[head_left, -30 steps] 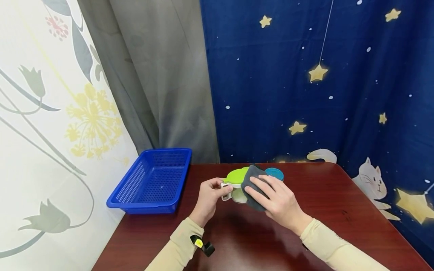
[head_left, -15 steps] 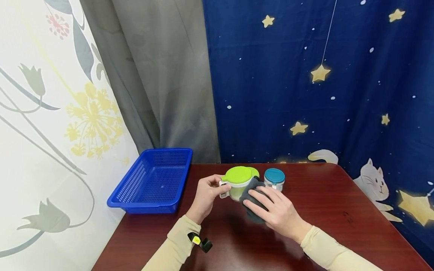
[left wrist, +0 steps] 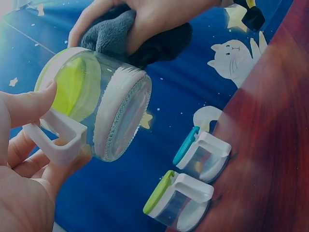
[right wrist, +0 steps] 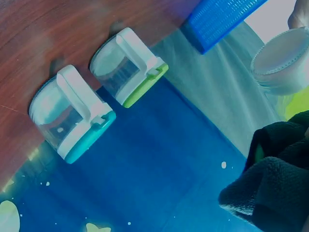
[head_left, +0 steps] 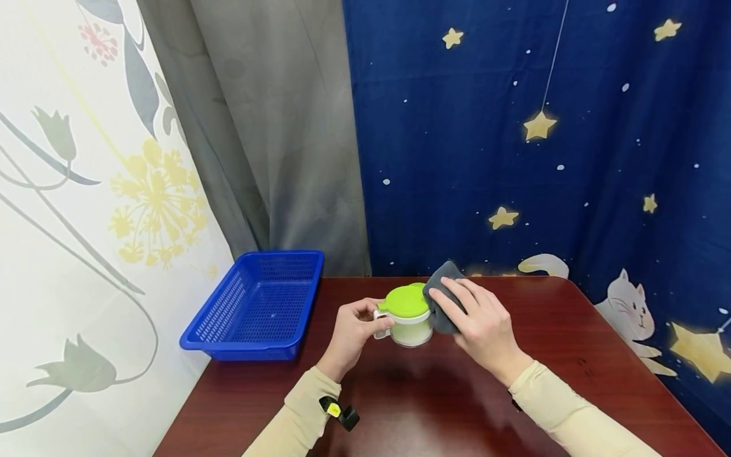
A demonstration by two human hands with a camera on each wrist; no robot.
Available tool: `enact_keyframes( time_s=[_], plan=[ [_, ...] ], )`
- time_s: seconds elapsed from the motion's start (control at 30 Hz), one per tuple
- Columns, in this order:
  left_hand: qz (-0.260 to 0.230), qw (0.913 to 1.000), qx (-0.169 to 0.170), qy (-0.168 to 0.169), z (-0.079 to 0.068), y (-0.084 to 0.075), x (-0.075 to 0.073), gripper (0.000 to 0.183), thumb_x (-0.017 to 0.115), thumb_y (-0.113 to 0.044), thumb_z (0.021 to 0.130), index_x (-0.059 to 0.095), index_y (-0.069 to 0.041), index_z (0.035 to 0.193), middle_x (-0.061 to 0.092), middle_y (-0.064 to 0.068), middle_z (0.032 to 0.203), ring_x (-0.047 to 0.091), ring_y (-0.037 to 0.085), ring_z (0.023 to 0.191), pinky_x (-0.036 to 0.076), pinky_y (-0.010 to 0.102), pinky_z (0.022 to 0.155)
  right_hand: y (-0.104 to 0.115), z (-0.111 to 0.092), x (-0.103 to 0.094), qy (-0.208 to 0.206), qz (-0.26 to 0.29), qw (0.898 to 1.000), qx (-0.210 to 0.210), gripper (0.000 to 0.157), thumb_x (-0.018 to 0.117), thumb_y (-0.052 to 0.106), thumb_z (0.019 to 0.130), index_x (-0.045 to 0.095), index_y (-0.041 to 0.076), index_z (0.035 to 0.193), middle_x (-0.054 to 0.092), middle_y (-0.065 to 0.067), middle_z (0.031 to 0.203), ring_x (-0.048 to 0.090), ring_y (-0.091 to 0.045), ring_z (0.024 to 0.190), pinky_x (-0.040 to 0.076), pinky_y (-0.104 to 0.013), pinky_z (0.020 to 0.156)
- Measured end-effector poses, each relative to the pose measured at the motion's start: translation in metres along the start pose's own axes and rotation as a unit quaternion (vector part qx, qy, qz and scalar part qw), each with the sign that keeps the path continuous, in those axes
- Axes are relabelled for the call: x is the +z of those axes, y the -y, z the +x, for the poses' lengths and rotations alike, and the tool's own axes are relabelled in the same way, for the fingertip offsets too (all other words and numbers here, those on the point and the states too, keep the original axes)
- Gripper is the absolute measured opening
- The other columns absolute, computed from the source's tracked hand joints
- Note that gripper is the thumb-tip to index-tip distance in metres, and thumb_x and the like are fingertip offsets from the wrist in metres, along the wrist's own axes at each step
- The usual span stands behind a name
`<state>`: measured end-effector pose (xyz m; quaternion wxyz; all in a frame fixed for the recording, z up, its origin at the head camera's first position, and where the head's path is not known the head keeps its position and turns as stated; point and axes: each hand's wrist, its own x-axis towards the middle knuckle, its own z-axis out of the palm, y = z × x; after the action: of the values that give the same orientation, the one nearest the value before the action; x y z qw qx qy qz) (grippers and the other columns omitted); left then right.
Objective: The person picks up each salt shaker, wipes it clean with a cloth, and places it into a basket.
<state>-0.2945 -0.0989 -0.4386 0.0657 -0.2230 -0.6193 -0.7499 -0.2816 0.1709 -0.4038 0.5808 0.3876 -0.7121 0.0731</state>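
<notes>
A clear seasoning jar (head_left: 411, 333) with a lime-green lid and white contents is held up over the table. My left hand (head_left: 351, 330) grips its white handle (left wrist: 58, 137), thumb on one side and fingers on the other. In my right hand (head_left: 485, 324) is a dark grey cloth (head_left: 444, 298), bunched at the jar's right side near the lid. Two similar jars stand behind on the table: a teal-lidded jar (right wrist: 72, 113) and a green-lidded jar (right wrist: 128, 67). From the head view, the cloth and right hand hide the teal one.
A blue perforated plastic basket (head_left: 274, 311) sits at the table's back left. The dark red wooden table (head_left: 388, 406) meets a grey curtain (head_left: 297, 158) and a navy star-patterned curtain (head_left: 457, 146) along its back edge.
The cloth has gone from across the jar's front, down to its lower right, then up along its right side. The left hand keeps its hold while the jar shifts slightly.
</notes>
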Motion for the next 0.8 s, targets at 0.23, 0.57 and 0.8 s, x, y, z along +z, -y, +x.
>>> enact_keyframes(
  time_s=[0.23, 0.57, 0.8],
  plan=[
    [-0.002, 0.9998, 0.012, -0.018, -0.002, 0.000, 0.001, 0.029, 0.085, -0.003, 0.079, 0.060, 0.009, 0.083, 0.069, 0.018, 0.115, 0.068, 0.031, 0.102, 0.059, 0.031, 0.070, 0.001, -0.020, 0.000, 0.086, 0.002, 0.996, 0.024, 0.054, 0.066, 0.010, 0.084, 0.062, 0.010, 0.138, 0.062, -0.015, 0.134, 0.063, -0.039, 0.109, 0.055, -0.054, 0.083],
    [0.022, 0.9993, 0.027, 0.012, -0.005, 0.001, 0.001, 0.028, 0.086, -0.006, 0.079, 0.059, 0.003, 0.080, 0.069, 0.017, 0.119, 0.069, 0.034, 0.105, 0.059, 0.038, 0.079, 0.002, -0.037, -0.002, 0.109, 0.063, 0.987, 0.098, 0.079, 0.074, -0.001, 0.066, 0.054, 0.001, 0.143, 0.057, -0.017, 0.141, 0.060, -0.035, 0.118, 0.056, -0.051, 0.086],
    [0.062, 0.9974, 0.030, 0.024, -0.010, 0.003, 0.007, 0.028, 0.088, -0.013, 0.078, 0.063, -0.002, 0.082, 0.069, 0.011, 0.119, 0.070, 0.031, 0.101, 0.059, 0.038, 0.079, -0.010, -0.023, -0.008, 0.112, 0.039, 0.984, 0.131, 0.074, 0.081, -0.002, 0.063, 0.059, -0.002, 0.134, 0.056, -0.020, 0.140, 0.054, -0.039, 0.124, 0.053, -0.054, 0.091]
  ],
)
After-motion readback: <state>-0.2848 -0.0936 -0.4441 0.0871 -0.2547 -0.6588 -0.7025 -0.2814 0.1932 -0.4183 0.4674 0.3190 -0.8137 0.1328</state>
